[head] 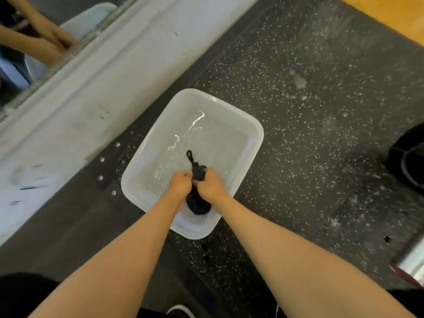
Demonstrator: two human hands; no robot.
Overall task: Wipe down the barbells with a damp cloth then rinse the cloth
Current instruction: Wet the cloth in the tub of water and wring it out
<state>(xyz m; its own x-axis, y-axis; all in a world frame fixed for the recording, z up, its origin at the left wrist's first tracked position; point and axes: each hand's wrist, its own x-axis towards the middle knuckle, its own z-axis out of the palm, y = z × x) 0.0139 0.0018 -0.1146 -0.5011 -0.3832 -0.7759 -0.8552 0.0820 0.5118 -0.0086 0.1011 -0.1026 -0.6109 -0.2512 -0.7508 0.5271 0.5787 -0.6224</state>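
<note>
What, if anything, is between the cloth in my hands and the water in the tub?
Nothing visible. The left hand and right hand grip the dark cloth directly. It sits inside the white tub, above or in the water, with nothing between.

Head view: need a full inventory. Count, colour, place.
tub: 1, translucent white, centre, on the rubber floor
water: clear, rippling, in the tub
cloth: 1, dark, bunched, at the tub's near end, gripped by both hands
rubber floor: black with white specks, centre and right
wooden floor: tan, top right corner
wall base: white, scuffed, running diagonally at left
mirror: 1, top left, reflecting the arms and tub
disc: 1, black, right edge, cut off, probably a weight plate
metal cylinder: 1, silver, lower right, blurred
shoe: 1, white, bottom edge
left hand: gripping the cloth over the tub
right hand: gripping the cloth beside it
</note>
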